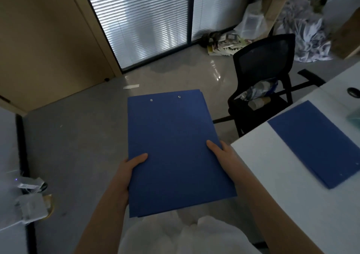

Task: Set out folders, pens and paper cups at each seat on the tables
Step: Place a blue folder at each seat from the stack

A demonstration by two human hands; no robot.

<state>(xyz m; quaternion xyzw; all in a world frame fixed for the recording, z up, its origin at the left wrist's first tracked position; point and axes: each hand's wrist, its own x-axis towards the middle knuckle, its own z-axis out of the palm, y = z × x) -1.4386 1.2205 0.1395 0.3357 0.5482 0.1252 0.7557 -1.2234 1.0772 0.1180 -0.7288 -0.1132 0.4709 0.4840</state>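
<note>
Item in hand: blue folders [175, 150], apparently more than one stacked, held flat over the floor in front of you. Your left hand [127, 173] and right hand [226, 156] are both closed on the side edges, thumbs on top.

Item placed: one blue folder [315, 142] lies flat on the white tabletop [272, 176], to the right of your right hand, well apart from the held stack.

Not found: no pens or paper cups set out that you can see.

Status: early; one seat has a folder, the rest of the folders, all pens and cups appear outstanding.
</note>
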